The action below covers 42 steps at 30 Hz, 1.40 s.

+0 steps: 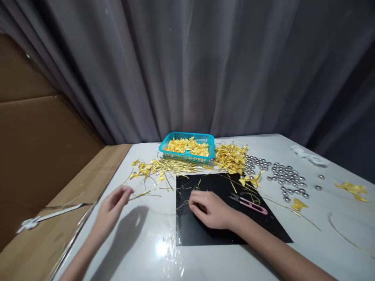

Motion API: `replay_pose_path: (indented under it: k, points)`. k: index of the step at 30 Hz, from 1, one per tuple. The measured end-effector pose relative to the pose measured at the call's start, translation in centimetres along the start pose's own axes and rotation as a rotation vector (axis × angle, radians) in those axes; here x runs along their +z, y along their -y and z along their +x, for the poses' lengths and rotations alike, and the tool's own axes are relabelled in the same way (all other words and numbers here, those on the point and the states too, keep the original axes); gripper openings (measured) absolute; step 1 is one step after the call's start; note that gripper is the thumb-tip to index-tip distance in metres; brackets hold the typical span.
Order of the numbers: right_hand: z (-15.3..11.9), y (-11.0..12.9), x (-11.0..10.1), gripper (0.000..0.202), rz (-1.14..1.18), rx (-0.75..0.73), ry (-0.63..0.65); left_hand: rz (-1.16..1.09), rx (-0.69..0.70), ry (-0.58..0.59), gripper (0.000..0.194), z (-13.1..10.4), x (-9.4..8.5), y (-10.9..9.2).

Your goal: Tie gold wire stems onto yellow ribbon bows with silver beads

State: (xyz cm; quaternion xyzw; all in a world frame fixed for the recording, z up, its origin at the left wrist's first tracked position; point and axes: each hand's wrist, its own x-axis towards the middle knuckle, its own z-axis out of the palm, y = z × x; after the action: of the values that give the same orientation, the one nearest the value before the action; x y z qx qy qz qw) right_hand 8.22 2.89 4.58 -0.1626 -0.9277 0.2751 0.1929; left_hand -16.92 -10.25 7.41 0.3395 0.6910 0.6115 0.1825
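Observation:
My left hand is raised over the white table at the left, its fingers pressed together on something I cannot make out. My right hand is curled above the black mat, fingers closed; what they hold, if anything, is hidden. Pink-handled snips lie on the mat to the right of that hand. Gold ties are heaped behind the mat, with a few loose ones near my left fingertips. Yellow ribbon bows fill a teal basket, and a pile of bows sits beside it.
Silver beads are scattered at the right, near a white cord bundle and a loose yellow bow. Cardboard borders the table at the left, with a white strip on it. A grey curtain hangs behind.

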Motion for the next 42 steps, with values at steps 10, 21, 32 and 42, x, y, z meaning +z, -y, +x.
replay_pose_path:
  k: [10, 21, 32, 42]
  points:
    - [-6.7, -7.9, -7.2, 0.024, -0.077, 0.344, -0.307, -0.263, 0.017, -0.082, 0.026, 0.8, 14.7, 4.7]
    - [-7.4, -9.3, -7.0, 0.02, -0.147, 0.408, -0.268, -0.369, -0.134, -0.28, 0.02, 1.4, 14.4, 5.4]
    - [-6.5, -8.2, -4.5, 0.022, -0.32, 0.391, -0.068, -0.499, -0.216, -0.432, 0.015, 1.5, 14.3, 4.1]
    - [-6.6, -8.1, -4.3, 0.026, -0.409, 0.42, 0.04, -0.487, -0.238, -0.451, 0.014, 2.0, 14.1, 4.5]
